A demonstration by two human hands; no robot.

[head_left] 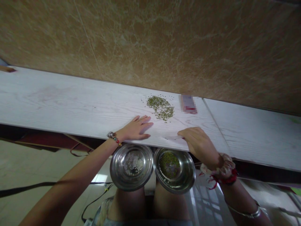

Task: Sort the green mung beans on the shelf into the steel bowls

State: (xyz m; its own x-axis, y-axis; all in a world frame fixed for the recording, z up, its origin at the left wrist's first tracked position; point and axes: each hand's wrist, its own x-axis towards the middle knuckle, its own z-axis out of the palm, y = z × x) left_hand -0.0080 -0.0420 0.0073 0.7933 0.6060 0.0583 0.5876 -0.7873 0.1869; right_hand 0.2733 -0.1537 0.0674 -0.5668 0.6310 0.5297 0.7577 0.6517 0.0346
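My left hand (135, 128) lies flat on the white wood-grain board with its fingers spread, just left of a scattered pile of small green beans (160, 106) that look like mung beans. My right hand (199, 142) pinches a thin, pale, flat piece (174, 137) held low over the board, and a few dark specks show beside its tip. Whether it is a spoon or a scraper I cannot tell. Below the board's edge, a steel bowl (114, 166) on the left holds white grains like rice (134, 163). Beside it, another steel bowl (191, 175) contains green beans.
A blurred-out phone-sized object (188, 104) lies on the board (58, 100) right of the bean pile. Behind rises a brown marbled wall (141, 44). Both bowls rest at the person's knees (130, 204). Dark straps (30, 188) cross the view at lower left.
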